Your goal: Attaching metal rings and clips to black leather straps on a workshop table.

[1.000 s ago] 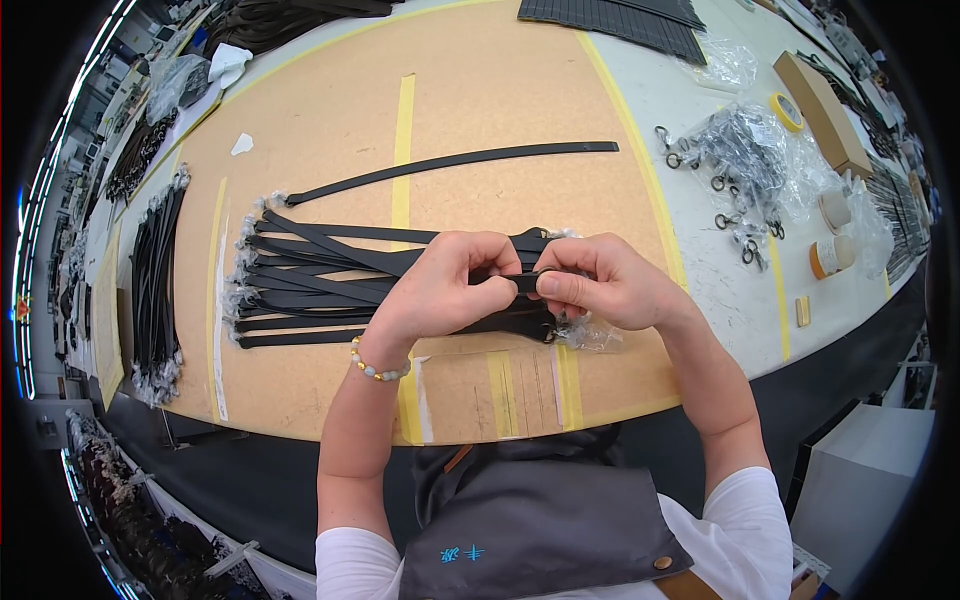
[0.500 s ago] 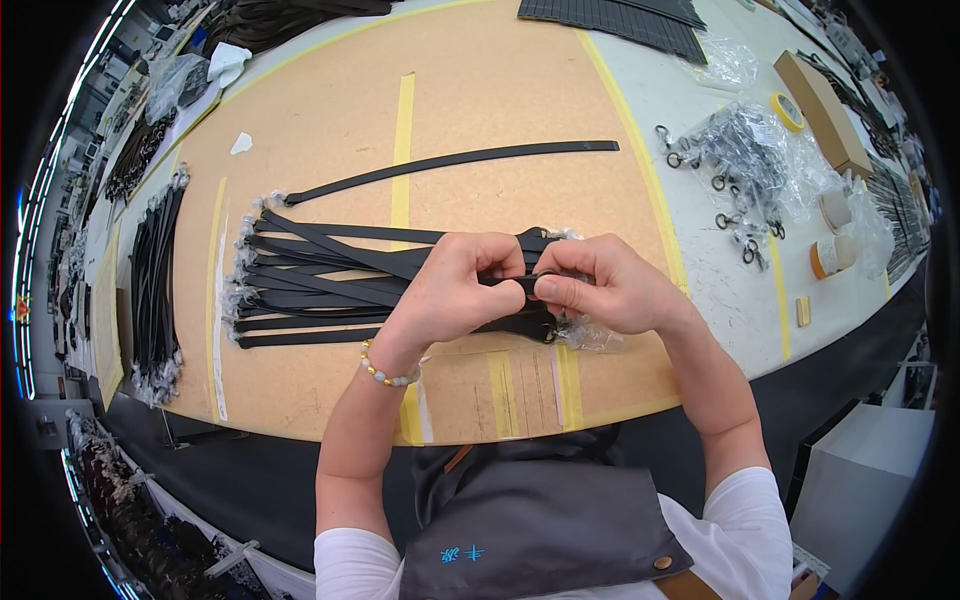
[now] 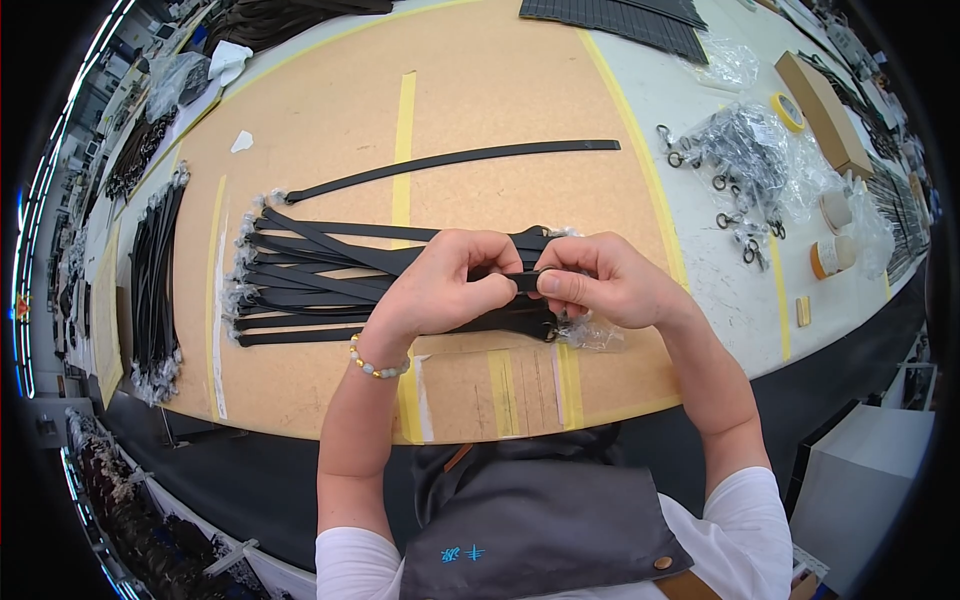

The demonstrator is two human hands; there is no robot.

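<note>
Between my two hands is the end of a black strap (image 3: 525, 282), held over the right part of a strap pile. My left hand (image 3: 455, 283) is closed, pinching the strap between thumb and curled fingers. Facing it, my right hand (image 3: 607, 281) pinches the same piece close to its end; the fingers hide any fitting there. Beneath both hands lie several black straps (image 3: 330, 290), their left ends wrapped in clear plastic. A metal ring shows at the pile's right end, beside more clear wrap (image 3: 592, 335). Beyond the pile, a single strap (image 3: 460, 162) lies apart.
Another strap bundle (image 3: 157, 285) lies at the left edge. To the right are plastic-wrapped metal snap hooks (image 3: 740, 150), loose hooks, tape rolls (image 3: 787, 112) and a cardboard box (image 3: 822, 115). Dark slatted pieces (image 3: 620, 22) lie at the back. Yellow tape (image 3: 403, 130) marks the brown board.
My left hand has shifted slightly left and up, and more of the strap shows between my fingertips. My right hand has barely moved and still pinches it.
</note>
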